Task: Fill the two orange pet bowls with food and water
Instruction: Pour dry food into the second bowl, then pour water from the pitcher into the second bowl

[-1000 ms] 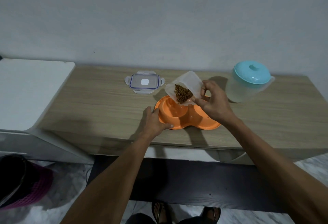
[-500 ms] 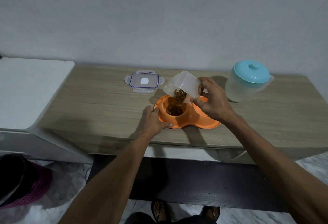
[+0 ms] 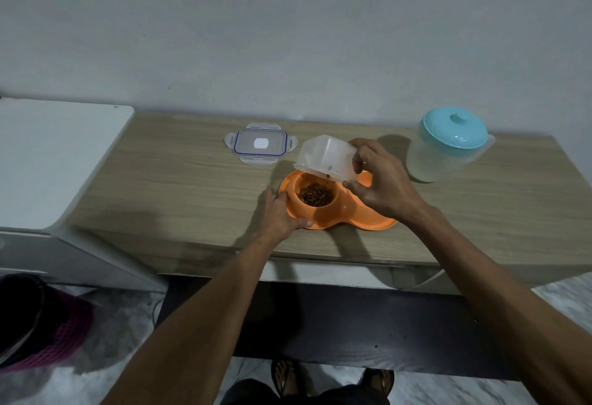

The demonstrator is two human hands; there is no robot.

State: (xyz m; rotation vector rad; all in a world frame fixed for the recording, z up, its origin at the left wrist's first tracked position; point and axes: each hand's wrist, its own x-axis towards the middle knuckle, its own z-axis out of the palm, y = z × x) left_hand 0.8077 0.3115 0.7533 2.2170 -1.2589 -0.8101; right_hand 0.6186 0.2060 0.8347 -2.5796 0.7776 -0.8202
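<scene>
Head view, the only one. Your right hand [image 3: 381, 183] grips the clear food container [image 3: 325, 159], fingers [image 3: 362, 156] wrapped around its right end, tipped mouth-down over the left well. It looks almost empty; a last bit or two clings at the lip.

Your left hand [image 3: 278, 215] lies on the near-left rim of the orange pet bowls [image 3: 344, 209], fingers spread flat, thumb along the front edge, steadying and not lifting.

The bowls are one double dish, long axis running left to right on the wooden worktop [image 3: 179, 186], close to its front edge. Kibble [image 3: 315, 194] sits heaped in the left well. The right well is mostly hidden behind your right hand; the part that shows looks dry.

The water jug [image 3: 445, 148], teal lid on, stands up and to the right of the dish, just beyond your right hand and well apart from the left. The container's lid [image 3: 260, 144] lies flat at the back left.

Judgement: food is done, water is not. The right hand is much the nearer to the jug, but must put the container down first.
</scene>
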